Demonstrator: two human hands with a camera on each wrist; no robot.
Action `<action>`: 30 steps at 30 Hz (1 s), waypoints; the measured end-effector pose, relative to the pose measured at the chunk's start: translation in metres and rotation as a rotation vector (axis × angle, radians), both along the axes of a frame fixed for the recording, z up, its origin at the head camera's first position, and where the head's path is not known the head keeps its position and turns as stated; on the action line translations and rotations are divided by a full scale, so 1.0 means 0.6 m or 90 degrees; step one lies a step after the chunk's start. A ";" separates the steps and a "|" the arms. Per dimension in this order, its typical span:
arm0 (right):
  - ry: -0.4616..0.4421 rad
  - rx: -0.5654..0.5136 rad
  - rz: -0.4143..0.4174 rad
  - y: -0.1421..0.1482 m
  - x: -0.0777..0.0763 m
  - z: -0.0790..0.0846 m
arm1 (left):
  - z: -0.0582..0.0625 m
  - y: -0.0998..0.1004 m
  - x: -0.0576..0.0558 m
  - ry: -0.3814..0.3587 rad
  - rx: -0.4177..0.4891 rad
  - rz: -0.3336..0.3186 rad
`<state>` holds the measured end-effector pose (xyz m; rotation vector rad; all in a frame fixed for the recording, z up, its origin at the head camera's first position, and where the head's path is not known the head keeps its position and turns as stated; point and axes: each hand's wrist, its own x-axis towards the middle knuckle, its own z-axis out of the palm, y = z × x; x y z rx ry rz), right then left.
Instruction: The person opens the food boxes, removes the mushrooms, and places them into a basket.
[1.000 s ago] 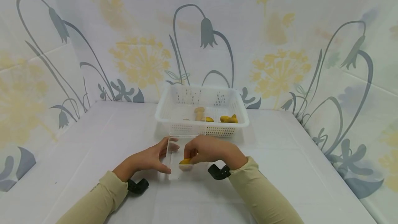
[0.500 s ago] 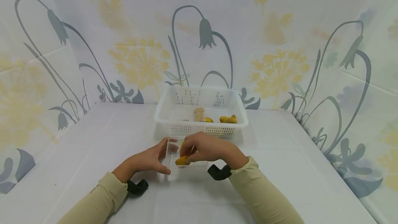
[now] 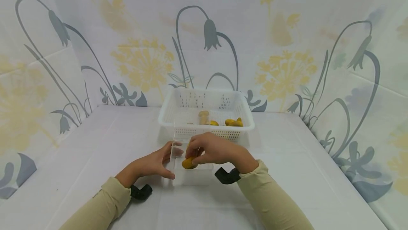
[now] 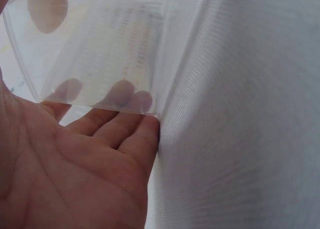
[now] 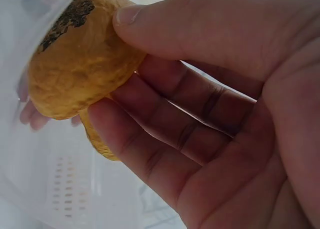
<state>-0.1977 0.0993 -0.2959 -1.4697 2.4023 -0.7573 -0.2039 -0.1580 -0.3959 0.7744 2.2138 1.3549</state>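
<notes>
A yellow mushroom point(image 5: 82, 64) with a rounded cap, a short stem and a dark patch on the cap is pinched between the thumb and fingers of my right hand point(image 3: 215, 148). In the head view this mushroom point(image 3: 188, 163) is within the outline of a clear plastic box point(image 3: 193, 178). My left hand point(image 3: 153, 161) holds the box at its left side, thumb near the front corner and fingers around the far part. Through the box wall point(image 4: 100, 49) the left wrist view shows the fingertips point(image 4: 120, 93).
Behind the box stands a white perforated basket point(image 3: 250, 127). Inside it are several yellow mushrooms point(image 3: 234, 123) and a paler tan mushroom point(image 3: 204, 115), seen through a clear upright panel point(image 3: 192, 133). Flower-patterned cloth point(image 3: 204, 45) surrounds the white table point(image 3: 280, 159).
My right hand has lifted the yellow mushroom slightly and shifted its hold, tilting the mushroom. The left hand and the box have stayed in place.
</notes>
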 end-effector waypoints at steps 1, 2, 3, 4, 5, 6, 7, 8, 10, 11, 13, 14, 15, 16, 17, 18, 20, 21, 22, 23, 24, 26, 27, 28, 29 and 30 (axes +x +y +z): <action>0.003 -0.003 0.001 0.002 0.001 0.002 | 0.000 0.000 0.000 0.000 0.001 0.000; 0.007 -0.007 0.003 0.003 0.001 0.004 | 0.000 0.000 0.000 0.001 0.000 0.001; 0.008 -0.011 0.004 0.005 0.001 0.006 | 0.000 0.001 0.000 0.002 -0.001 0.002; 0.008 -0.015 0.003 0.007 0.001 0.008 | 0.000 0.001 0.000 0.004 -0.002 0.003; 0.010 -0.018 0.001 0.009 0.002 0.009 | 0.000 0.001 0.000 0.005 -0.002 0.004; 0.012 -0.021 0.000 0.011 0.002 0.011 | 0.000 0.001 0.000 0.005 -0.001 0.004; 0.014 -0.024 -0.001 0.013 0.002 0.013 | -0.001 0.001 0.000 0.003 -0.001 0.006; 0.015 -0.026 -0.003 0.015 0.002 0.015 | -0.001 0.001 0.000 0.004 -0.002 0.007; 0.021 -0.029 -0.008 0.019 0.003 0.018 | -0.001 0.001 0.001 0.007 -0.003 0.006; 0.023 -0.030 -0.010 0.021 0.003 0.020 | -0.001 0.001 0.001 0.010 -0.004 0.004; 0.026 -0.034 -0.012 0.025 0.004 0.024 | -0.001 0.000 0.000 0.016 -0.004 0.000; 0.026 -0.036 -0.013 0.027 0.004 0.026 | -0.001 0.000 0.000 0.020 -0.004 -0.003; 0.026 -0.037 -0.016 0.029 0.004 0.027 | -0.002 0.000 0.000 0.022 -0.002 -0.006; 0.024 -0.039 -0.019 0.030 0.005 0.029 | -0.002 0.000 -0.001 0.023 -0.002 -0.007; 0.026 -0.038 -0.026 0.032 0.005 0.030 | -0.002 0.000 -0.001 0.024 -0.001 -0.009; 0.028 -0.038 -0.031 0.034 0.005 0.031 | -0.003 0.000 -0.001 0.025 -0.001 -0.009; 0.035 -0.037 -0.043 0.037 0.004 0.034 | -0.004 0.000 -0.001 0.029 -0.004 -0.008; 0.040 -0.034 -0.051 0.039 0.004 0.034 | -0.004 -0.001 -0.001 0.033 -0.008 -0.007; 0.044 -0.033 -0.058 0.041 0.004 0.036 | -0.004 -0.001 -0.001 0.037 -0.010 -0.006; 0.048 -0.032 -0.065 0.043 0.004 0.037 | -0.004 -0.001 -0.001 0.039 -0.013 -0.005; 0.049 -0.034 -0.069 0.045 0.004 0.039 | -0.005 -0.001 -0.002 0.042 -0.015 -0.004; 0.049 -0.036 -0.080 0.050 0.004 0.042 | -0.004 -0.001 -0.002 0.044 -0.019 -0.004; 0.051 -0.038 -0.083 0.052 0.004 0.043 | -0.004 -0.001 -0.002 0.045 -0.019 -0.005; 0.051 -0.042 -0.084 0.055 0.004 0.044 | -0.004 -0.001 -0.002 0.044 -0.018 -0.005; 0.053 -0.047 -0.084 0.057 0.003 0.046 | -0.004 0.000 -0.002 0.043 -0.016 -0.006; 0.057 -0.053 -0.083 0.059 0.003 0.047 | -0.003 0.000 -0.002 0.042 -0.014 -0.007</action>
